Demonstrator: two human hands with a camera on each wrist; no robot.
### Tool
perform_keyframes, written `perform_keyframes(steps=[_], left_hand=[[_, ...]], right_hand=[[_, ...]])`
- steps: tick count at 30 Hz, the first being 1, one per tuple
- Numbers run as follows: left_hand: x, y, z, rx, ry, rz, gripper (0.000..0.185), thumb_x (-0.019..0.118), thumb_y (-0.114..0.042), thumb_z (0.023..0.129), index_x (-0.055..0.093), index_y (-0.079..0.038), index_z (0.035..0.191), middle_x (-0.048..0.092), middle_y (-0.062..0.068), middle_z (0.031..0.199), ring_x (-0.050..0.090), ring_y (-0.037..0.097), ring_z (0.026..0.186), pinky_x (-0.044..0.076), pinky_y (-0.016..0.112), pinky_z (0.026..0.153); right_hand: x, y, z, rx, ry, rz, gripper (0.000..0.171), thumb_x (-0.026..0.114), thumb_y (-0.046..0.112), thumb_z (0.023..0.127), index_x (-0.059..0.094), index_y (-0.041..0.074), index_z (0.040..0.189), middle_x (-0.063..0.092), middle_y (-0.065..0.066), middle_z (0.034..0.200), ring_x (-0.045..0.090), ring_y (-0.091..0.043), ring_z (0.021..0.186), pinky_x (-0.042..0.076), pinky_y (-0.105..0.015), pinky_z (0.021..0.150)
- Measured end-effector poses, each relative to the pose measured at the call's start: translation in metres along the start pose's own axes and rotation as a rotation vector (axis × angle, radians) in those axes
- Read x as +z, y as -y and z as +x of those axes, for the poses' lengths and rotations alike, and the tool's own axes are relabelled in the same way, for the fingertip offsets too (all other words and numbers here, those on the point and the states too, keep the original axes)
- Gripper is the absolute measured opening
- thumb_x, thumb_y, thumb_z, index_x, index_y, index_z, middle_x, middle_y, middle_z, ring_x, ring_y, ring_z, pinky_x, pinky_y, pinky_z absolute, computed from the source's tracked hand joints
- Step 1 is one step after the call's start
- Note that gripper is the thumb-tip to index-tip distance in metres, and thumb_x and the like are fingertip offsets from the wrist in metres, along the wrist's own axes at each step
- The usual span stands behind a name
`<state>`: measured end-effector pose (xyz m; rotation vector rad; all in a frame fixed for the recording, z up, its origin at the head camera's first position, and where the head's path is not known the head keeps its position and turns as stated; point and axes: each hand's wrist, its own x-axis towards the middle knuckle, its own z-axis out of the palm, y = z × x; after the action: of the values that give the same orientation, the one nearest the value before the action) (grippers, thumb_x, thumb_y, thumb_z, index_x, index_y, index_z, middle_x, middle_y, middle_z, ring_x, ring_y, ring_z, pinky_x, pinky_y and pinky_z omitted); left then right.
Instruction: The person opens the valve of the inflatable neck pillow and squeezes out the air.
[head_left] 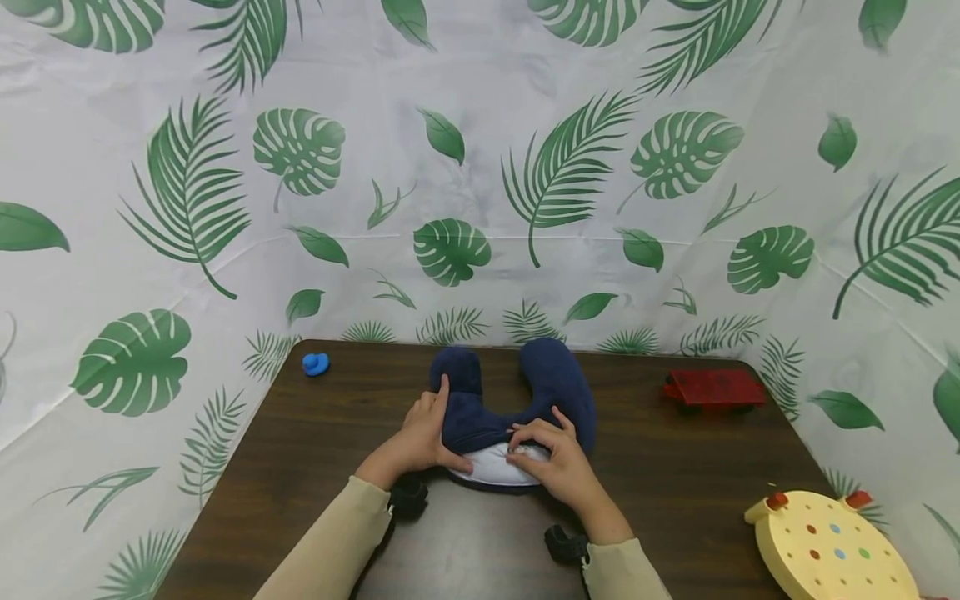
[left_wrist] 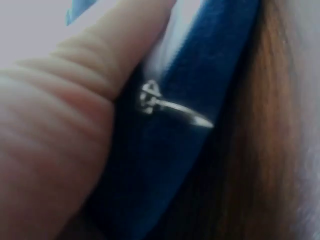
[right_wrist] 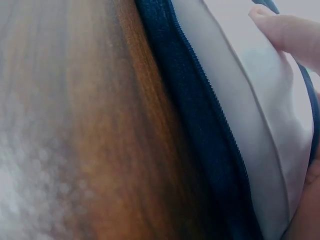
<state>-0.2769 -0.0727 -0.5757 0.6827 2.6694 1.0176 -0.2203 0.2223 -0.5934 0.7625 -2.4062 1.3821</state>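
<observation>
A dark blue U-shaped neck pillow (head_left: 525, 392) lies mid-table on the dark brown wooden table (head_left: 675, 492), its 2 arms pointing away. The left hand (head_left: 423, 433) holds its left side, the right hand (head_left: 551, 458) its near edge, on the white inner cushion (head_left: 495, 468). A small blue plastic duck (head_left: 316, 364) sits far left, a red plastic toy vehicle (head_left: 712, 389) far right, a round yellow wooden peg board (head_left: 832, 550) near right.

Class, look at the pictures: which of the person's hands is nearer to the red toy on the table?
Right. The right hand is on the pillow, on the red toy's side; the left hand grips the pillow's far side.
</observation>
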Motion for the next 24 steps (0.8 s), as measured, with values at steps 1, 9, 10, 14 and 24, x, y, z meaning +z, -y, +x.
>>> perform_keyframes(steps=[1, 9, 10, 14, 24], left_hand=[[0.0004, -0.0010, -0.0002, -0.001, -0.009, 0.001, 0.166, 0.104, -0.057, 0.065, -0.011, -0.011, 0.175, 0.039, 0.026, 0.152, 0.039, 0.042, 0.138, 0.033, 0.064, 0.121], [0.0051, -0.0049, 0.0026, -0.053, -0.071, 0.021, 0.163, 0.104, -0.055, 0.066, -0.008, -0.010, 0.176, 0.040, 0.028, 0.160, 0.037, 0.048, 0.148, 0.032, 0.066, 0.125], [0.0056, -0.0050, 0.0037, -0.061, -0.072, 0.027, 0.164, 0.104, -0.055, 0.066, -0.009, -0.010, 0.175, 0.039, 0.029, 0.161, 0.037, 0.048, 0.149, 0.031, 0.066, 0.125], [0.0057, -0.0061, 0.0068, -0.097, -0.063, 0.029, 0.168, 0.105, -0.056, 0.064, -0.013, -0.012, 0.175, 0.035, 0.028, 0.169, 0.034, 0.049, 0.155, 0.027, 0.066, 0.129], [0.0047, -0.0078, 0.0082, -0.105, -0.074, 0.024, 0.174, 0.106, -0.055, 0.062, -0.021, -0.008, 0.172, 0.026, 0.029, 0.177, 0.033, 0.051, 0.160, 0.026, 0.069, 0.129]], right_hand=[[0.0000, -0.0001, -0.0003, 0.003, -0.002, -0.001, 0.022, 0.092, 0.020, 0.089, 0.077, 0.032, 0.100, 0.078, 0.014, 0.109, 0.075, -0.023, 0.125, 0.007, -0.066, 0.129], [-0.0004, 0.0026, 0.0008, 0.004, -0.019, 0.020, 0.021, 0.091, 0.020, 0.090, 0.077, 0.032, 0.101, 0.079, 0.009, 0.107, 0.075, -0.027, 0.123, 0.005, -0.069, 0.129], [-0.0007, 0.0033, 0.0009, 0.004, -0.021, 0.023, 0.022, 0.091, 0.020, 0.090, 0.077, 0.032, 0.100, 0.079, 0.009, 0.107, 0.075, -0.027, 0.123, 0.005, -0.069, 0.129], [-0.0015, 0.0043, 0.0008, 0.004, -0.024, 0.029, 0.021, 0.092, 0.020, 0.089, 0.078, 0.032, 0.100, 0.079, 0.008, 0.107, 0.075, -0.028, 0.123, 0.005, -0.070, 0.128], [-0.0027, 0.0023, 0.0019, -0.003, -0.026, 0.023, 0.021, 0.092, 0.020, 0.089, 0.078, 0.030, 0.100, 0.080, 0.009, 0.108, 0.075, -0.026, 0.123, 0.007, -0.070, 0.127]])
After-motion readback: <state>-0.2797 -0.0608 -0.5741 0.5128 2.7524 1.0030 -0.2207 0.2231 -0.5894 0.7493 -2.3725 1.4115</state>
